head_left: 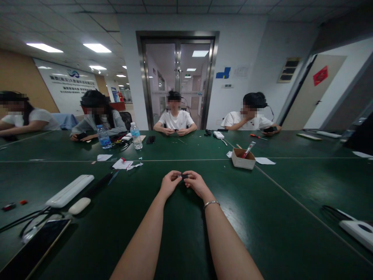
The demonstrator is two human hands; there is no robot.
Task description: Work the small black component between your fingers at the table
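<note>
My left hand [170,182] and my right hand [197,182] meet just above the green table, straight ahead of me. Between their fingertips is a small dark piece [184,176], too small to tell its kind. The right fingers are closed on its dark body. My left thumb and fingers pinch at its left end, where a small lighter bit shows. Fingers cover part of the piece. A metal bangle [211,203] circles my right wrist.
A cardboard box [243,162] with tools stands ahead right. Paper scraps [122,164] lie ahead left. A white power bank [70,190], a white oval case [79,206] and a phone [35,249] are at left. A white device [357,232] lies right. Several people sit across the table.
</note>
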